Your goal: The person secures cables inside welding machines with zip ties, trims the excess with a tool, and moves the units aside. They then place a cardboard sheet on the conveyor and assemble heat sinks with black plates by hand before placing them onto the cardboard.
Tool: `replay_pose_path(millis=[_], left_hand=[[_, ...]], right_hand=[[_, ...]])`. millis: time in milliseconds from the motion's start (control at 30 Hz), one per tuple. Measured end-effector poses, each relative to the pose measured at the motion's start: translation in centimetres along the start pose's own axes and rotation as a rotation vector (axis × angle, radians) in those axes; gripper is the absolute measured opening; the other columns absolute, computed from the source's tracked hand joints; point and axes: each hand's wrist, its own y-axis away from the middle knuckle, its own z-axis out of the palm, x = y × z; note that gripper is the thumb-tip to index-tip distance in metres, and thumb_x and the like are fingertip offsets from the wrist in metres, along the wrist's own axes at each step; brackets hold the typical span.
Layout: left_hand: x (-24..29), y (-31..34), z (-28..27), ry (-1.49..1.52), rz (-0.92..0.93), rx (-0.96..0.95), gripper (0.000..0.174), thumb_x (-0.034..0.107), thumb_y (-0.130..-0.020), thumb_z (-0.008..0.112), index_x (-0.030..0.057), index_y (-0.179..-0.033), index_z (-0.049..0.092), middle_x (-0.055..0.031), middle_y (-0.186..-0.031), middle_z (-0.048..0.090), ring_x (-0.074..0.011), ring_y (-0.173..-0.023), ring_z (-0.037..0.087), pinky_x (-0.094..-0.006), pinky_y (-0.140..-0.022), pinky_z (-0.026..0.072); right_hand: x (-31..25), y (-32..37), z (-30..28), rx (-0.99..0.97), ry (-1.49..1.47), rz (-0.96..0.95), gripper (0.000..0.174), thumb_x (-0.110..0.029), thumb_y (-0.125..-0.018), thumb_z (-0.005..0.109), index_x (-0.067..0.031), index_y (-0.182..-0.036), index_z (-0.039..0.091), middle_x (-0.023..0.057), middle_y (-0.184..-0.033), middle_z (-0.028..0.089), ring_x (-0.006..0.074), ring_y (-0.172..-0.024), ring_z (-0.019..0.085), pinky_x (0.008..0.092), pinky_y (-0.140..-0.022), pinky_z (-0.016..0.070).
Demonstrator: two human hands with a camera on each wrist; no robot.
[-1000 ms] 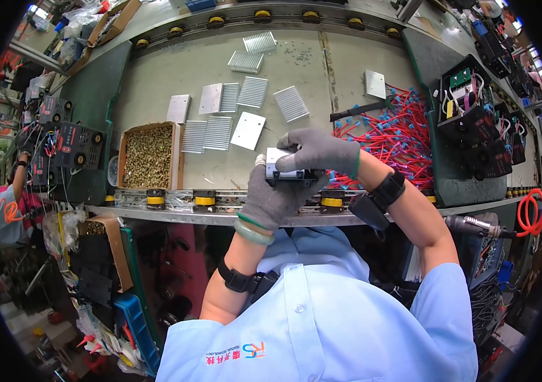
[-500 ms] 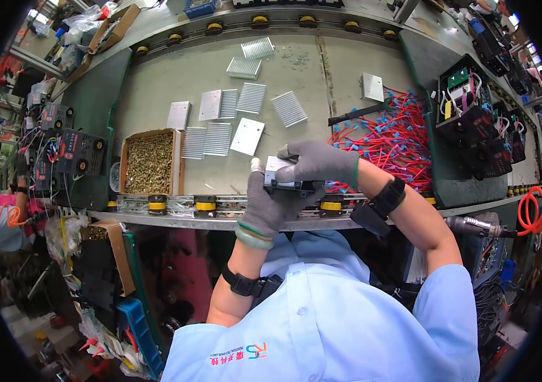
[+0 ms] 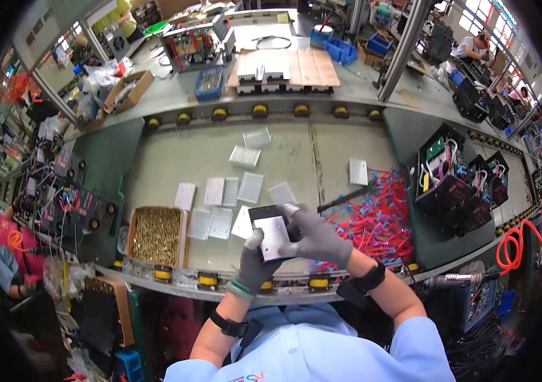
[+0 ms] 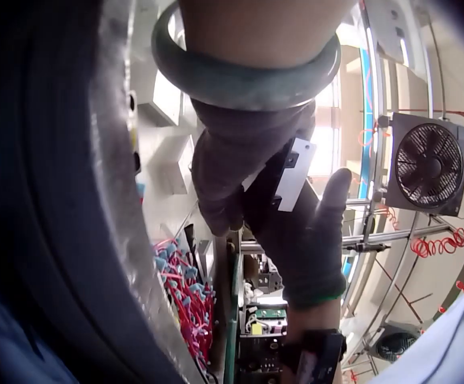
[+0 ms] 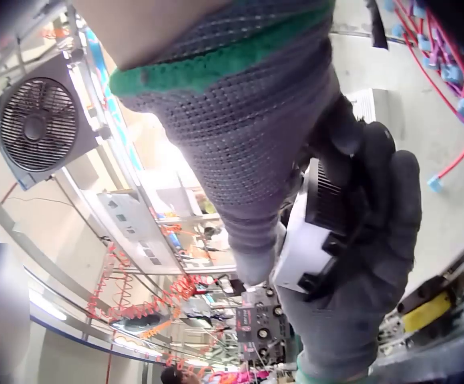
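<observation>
Both hands wear grey knit gloves and hold one silver heatsink block (image 3: 271,237) set against a black frame (image 3: 263,214), above the near edge of the bench. The left hand (image 3: 255,262) grips it from the left and below, thumb over the silver face. From the right, the right hand (image 3: 319,239) grips the same piece, its fingers at the upper and right edges. In the right wrist view, fins show on the block (image 5: 308,240) beside the black part, with the left hand (image 5: 360,264) wrapped round it.
Several finned heatsinks (image 3: 250,188) lie on the bench behind the hands. A box of brass screws (image 3: 154,237) stands left, red wires with blue connectors (image 3: 379,223) lie right, and black units (image 3: 443,172) stand further right. Yellow rollers (image 3: 208,279) line the near rail.
The head view has tilted up, showing more of the far bench. The held piece is turned so its broad silver face shows with the black frame behind, overlapping the nearest heatsinks in view.
</observation>
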Motion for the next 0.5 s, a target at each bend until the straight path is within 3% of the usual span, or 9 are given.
replay_pose_path(millis=[67,100,133,200,367,467,500], left_hand=[[1.8,-0.9,1.2,-0.045,0.116,-0.014,0.079,0.054,-0.088,0.056,0.0048,-0.145,0.033,-0.0190,-0.137,0.050,-0.0330,-0.128,0.050,-0.0461,-0.106,0.0434],[2.7,-2.0,1.6,-0.092,0.155,-0.066,0.080,0.056,-0.088,0.055,0.0045,-0.146,0.032,-0.0198,-0.137,0.050,-0.0338,-0.127,0.051,-0.0465,-0.106,0.0436],[3.5,-3.1,2.1,-0.136,0.196,-0.118,0.081,0.058,-0.088,0.053,0.0043,-0.146,0.032,-0.0206,-0.136,0.051,-0.0346,-0.127,0.051,-0.0470,-0.105,0.0438],[4.4,-5.2,3.4,-0.198,0.212,-0.131,0.083,0.062,-0.088,0.050,0.0027,-0.144,0.035,-0.0215,-0.134,0.053,-0.0348,-0.121,0.056,-0.0470,-0.102,0.0462],[6.3,-11.4,4.5,-0.225,0.125,-0.159,0.082,0.067,-0.090,0.044,0.0001,-0.138,0.041,-0.0206,-0.130,0.055,-0.0327,-0.116,0.059,-0.0453,-0.098,0.0479],[6.9,-15.5,1.7,-0.169,0.080,-0.207,0.086,0.071,-0.089,0.041,0.0002,-0.139,0.039,-0.0204,-0.129,0.054,-0.0324,-0.118,0.056,-0.0434,-0.101,0.0454],[7.1,-16.5,1.1,-0.085,0.094,-0.058,0.085,0.070,-0.090,0.040,0.0003,-0.139,0.037,-0.0209,-0.132,0.051,-0.0330,-0.120,0.054,-0.0443,-0.103,0.0434]], right_hand=[[0.4,-0.3,-1.4,0.313,-0.286,0.264,0.068,-0.035,-0.084,0.070,0.0031,-0.135,0.045,0.0151,-0.113,0.061,0.0236,-0.099,0.064,0.0354,-0.088,0.0512],[1.1,-0.8,-2.1,0.292,-0.360,0.279,0.052,-0.026,-0.091,0.060,0.0037,-0.132,0.050,0.0081,-0.095,0.065,0.0146,-0.079,0.061,0.0254,-0.072,0.0508],[1.5,-0.7,-3.2,0.095,-0.609,0.383,0.045,-0.027,-0.094,0.059,0.0033,-0.126,0.055,0.0054,-0.091,0.063,0.0085,-0.073,0.057,0.0214,-0.064,0.0468],[2.0,-1.0,-3.2,-0.023,-0.848,0.416,0.039,-0.028,-0.095,0.058,0.0019,-0.120,0.059,0.0041,-0.087,0.063,0.0061,-0.070,0.054,0.0201,-0.061,0.0445],[2.1,-5.7,-6.1,0.010,-0.775,0.345,0.037,-0.024,-0.094,0.060,0.0008,-0.122,0.058,0.0009,-0.086,0.061,0.0042,-0.069,0.053,0.0178,-0.059,0.0408],[4.4,-9.7,-8.0,0.193,-0.764,0.353,0.033,-0.018,-0.093,0.059,-0.0008,-0.120,0.061,0.0000,-0.083,0.061,0.0060,-0.069,0.055,0.0212,-0.057,0.0447],[6.1,-11.8,-9.2,0.263,-0.783,0.338,0.030,-0.016,-0.093,0.059,-0.0008,-0.119,0.061,0.0006,-0.080,0.061,0.0066,-0.065,0.054,0.0214,-0.055,0.0449]])
